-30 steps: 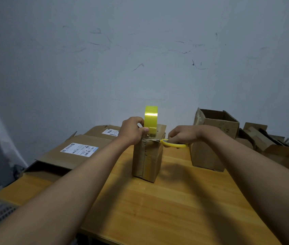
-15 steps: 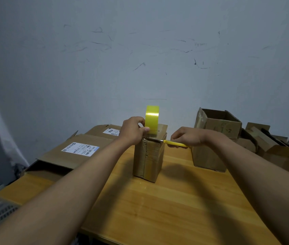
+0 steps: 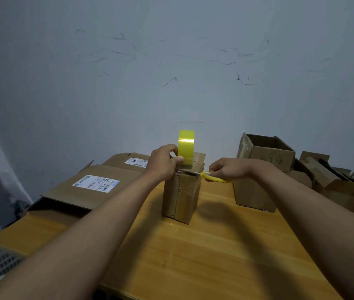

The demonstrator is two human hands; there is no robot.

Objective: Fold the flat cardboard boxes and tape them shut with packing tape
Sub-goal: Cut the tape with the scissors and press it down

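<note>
Presently, our stock at this moment stood as follows:

- Small cardboard box (image 3: 181, 193): upright on the wooden table (image 3: 204, 256), folded into shape, tape running down its near corner and over the top edge. We judged this one nearly sealed.
- Yellow tape roll (image 3: 186, 147): held on edge atop the box, our left hand (image 3: 163, 164) curled round it, thumb (image 3: 180, 159) pressed on its near face.
- Yellow-handled scissors (image 3: 214, 177): gripped in the closed fingers of our right hand (image 3: 229, 169), blades reaching from those fingers toward the left thumb, at the box's top edge. We judged the strip was being cut from the roll; whether it was already severed we could not tell.
- Open box (image 3: 264, 167): just beyond the right fingers, top untaped, apparently awaiting closure.
- Further boxes (image 3: 334, 180): well right of the right hand, heaped, their state unclear.
- Flat labelled cartons (image 3: 94, 187): left of the left fingers, unfolded; folding and taping remained.
</note>
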